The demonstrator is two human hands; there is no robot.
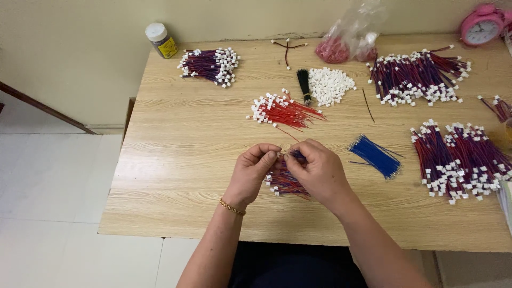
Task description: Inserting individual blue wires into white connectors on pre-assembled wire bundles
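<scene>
Hands meet near the surface's front edge: left hand (255,169) and right hand (314,168) pinch a red-and-blue wire bundle (282,181) between them, fingertips closed together, red wires (282,111) lying just beyond.

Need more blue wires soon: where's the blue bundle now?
In the head view, the blue wire bundle lies on the table just right of the right hand.
</scene>
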